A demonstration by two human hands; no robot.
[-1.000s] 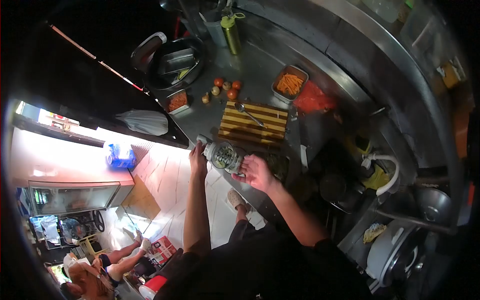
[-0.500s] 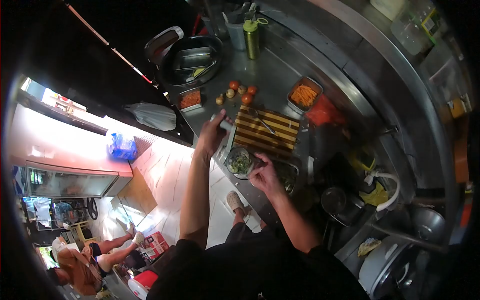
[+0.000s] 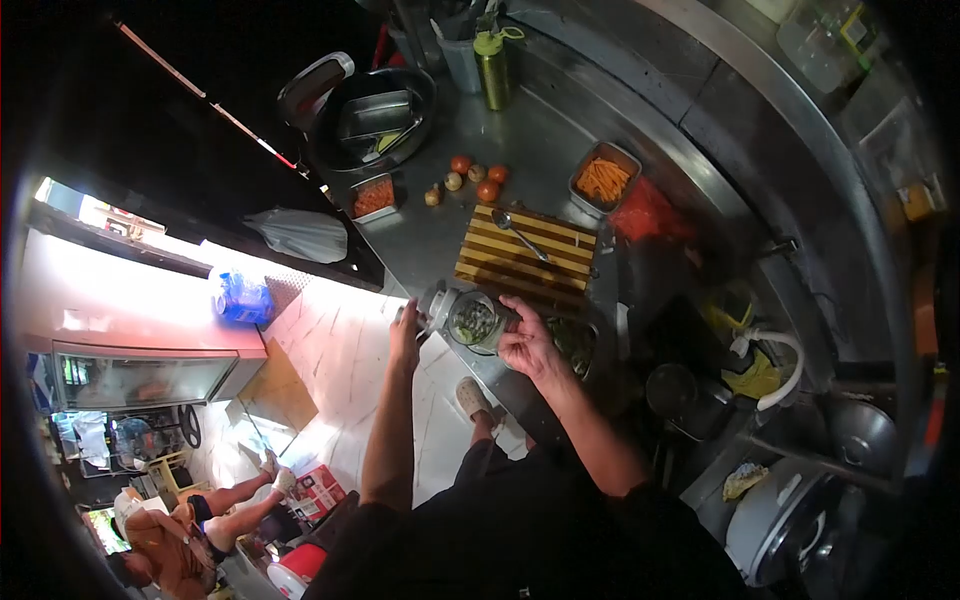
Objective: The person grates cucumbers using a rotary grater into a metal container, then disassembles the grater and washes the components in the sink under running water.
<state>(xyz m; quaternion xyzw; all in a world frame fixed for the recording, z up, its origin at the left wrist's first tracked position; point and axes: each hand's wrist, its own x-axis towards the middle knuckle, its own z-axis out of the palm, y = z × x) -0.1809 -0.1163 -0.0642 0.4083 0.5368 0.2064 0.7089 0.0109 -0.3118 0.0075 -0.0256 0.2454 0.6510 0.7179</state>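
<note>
My right hand (image 3: 530,345) grips a clear jar (image 3: 474,322) from its right side. Chopped green pieces show inside the jar, which is just below the cutting board. At the jar's left, my left hand (image 3: 405,335) has its fingers closed on a pale see-through piece (image 3: 437,303), whose kind I cannot make out. The striped wooden cutting board (image 3: 525,255) lies beyond both hands, with a metal spoon (image 3: 520,236) on it. Beside my right hand, a metal tray (image 3: 592,350) with green pieces is partly hidden.
Tomatoes (image 3: 487,190) and small onions (image 3: 453,181) lie beyond the board. Trays of carrot strips (image 3: 603,180) and diced red food (image 3: 373,197) flank them. A black basin (image 3: 415,140) and green bottle (image 3: 492,75) stand farther back. A person (image 3: 165,545) sits at lower left.
My left hand has come down and toward me from beside the board, bringing the pale piece next to the jar. My right hand still holds the jar. The view has shifted slightly.
</note>
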